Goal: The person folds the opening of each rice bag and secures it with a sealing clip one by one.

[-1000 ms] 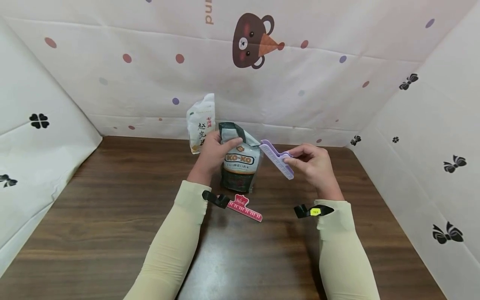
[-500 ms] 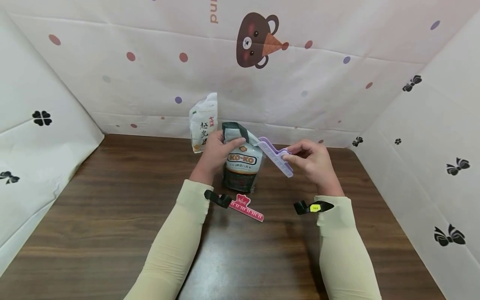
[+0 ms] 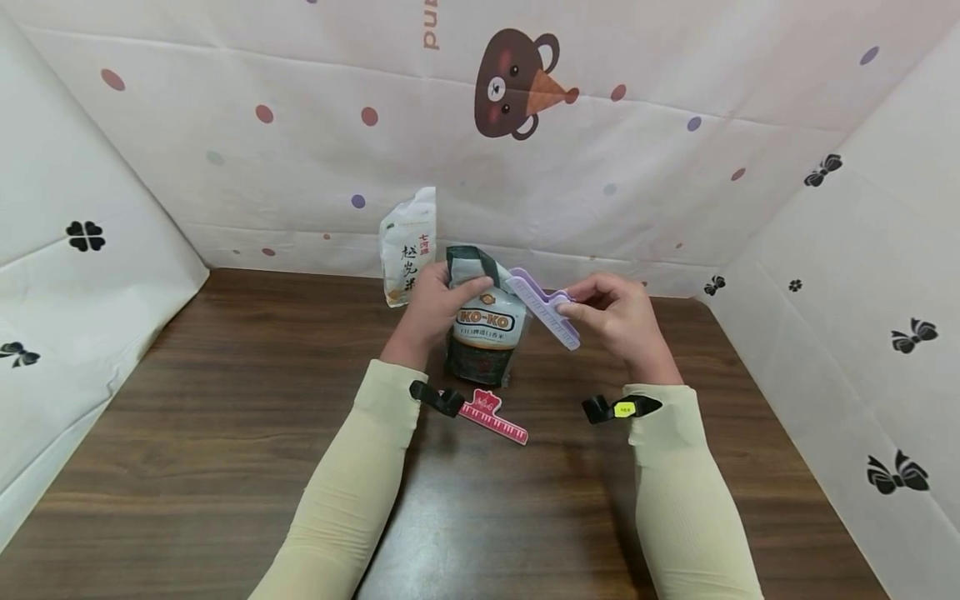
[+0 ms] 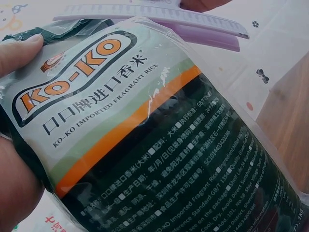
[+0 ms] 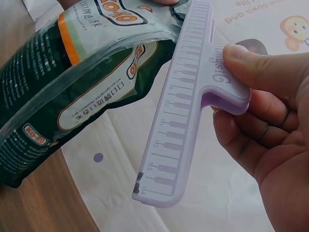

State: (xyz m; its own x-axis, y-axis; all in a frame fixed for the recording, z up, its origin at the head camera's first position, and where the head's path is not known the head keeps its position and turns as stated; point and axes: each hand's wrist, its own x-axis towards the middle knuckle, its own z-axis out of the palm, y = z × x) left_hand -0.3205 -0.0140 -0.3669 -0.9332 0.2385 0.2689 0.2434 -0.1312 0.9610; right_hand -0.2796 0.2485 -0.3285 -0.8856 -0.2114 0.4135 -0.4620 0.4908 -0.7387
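"Where's the KO-KO bag [image 3: 486, 340]?"

"Gripped in my left hand [image 3: 433, 307]; my right hand [image 3: 621, 321] pinches the purple clip [image 3: 540, 307] at the bag's upper edge; the red clip [image 3: 492, 417] lies nearer me; a white bag [image 3: 409, 237] stands behind."

Work surface: dark brown wood-grain tabletop [image 3: 225, 483], streaks running side to side, with a pale light reflection [image 3: 435, 533] at its near middle. Back sheet [image 3: 285, 175]: off-white with a pinkish cast, horizontal creases, scattered reddish and purple dots [image 3: 264, 113]; a brown bear head [image 3: 495, 96] in an orange party hat and lettering [image 3: 431, 25] appear sideways. Left sheet [image 3: 45, 300]: white, wrinkled, black clover [image 3: 86, 236] and bow prints. Right sheet [image 3: 832, 275]: white, black bows [image 3: 897, 472], one small clover.
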